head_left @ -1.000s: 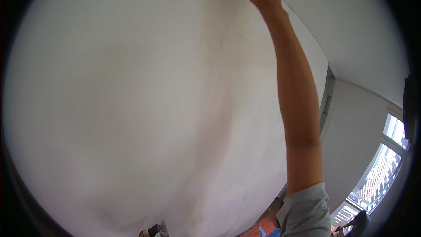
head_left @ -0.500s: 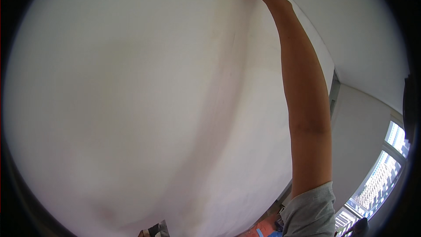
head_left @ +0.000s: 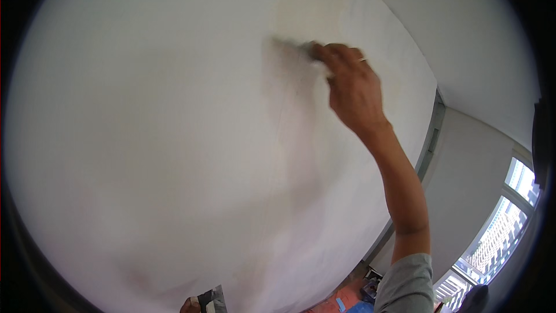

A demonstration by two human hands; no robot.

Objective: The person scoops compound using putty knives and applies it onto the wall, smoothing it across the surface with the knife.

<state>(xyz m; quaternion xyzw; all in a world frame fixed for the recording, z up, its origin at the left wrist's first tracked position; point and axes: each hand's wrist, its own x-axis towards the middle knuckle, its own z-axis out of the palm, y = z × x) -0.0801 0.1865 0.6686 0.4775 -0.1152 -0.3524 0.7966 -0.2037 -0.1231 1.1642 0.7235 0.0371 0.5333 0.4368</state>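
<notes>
A pale wall [head_left: 162,139] fills most of the view, with a faint cream-coloured band [head_left: 310,0] running down its upper part. My right hand [head_left: 356,93] is closed on a putty knife [head_left: 288,44], whose wide blade lies at the wall below that band. Blade and fingertips are smeared by motion. At the lower edge my left hand [head_left: 190,305] shows only in part, its fingers closed on a second putty knife [head_left: 218,299]. This one has a dark, flat blade with a white patch beside the fingers. Most of the left hand is cut off by the picture's edge.
The ceiling [head_left: 463,52] meets the wall at upper right. Farther right stand another wall [head_left: 469,168] and a bright window [head_left: 498,237]. On the floor at lower right lie orange-red [head_left: 347,300] and blue [head_left: 362,307] things beside dark clutter [head_left: 370,287].
My right hand has come down the wall from the top edge, its elbow bending, and the putty knife now shows. The left hand's putty knife has risen slightly.
</notes>
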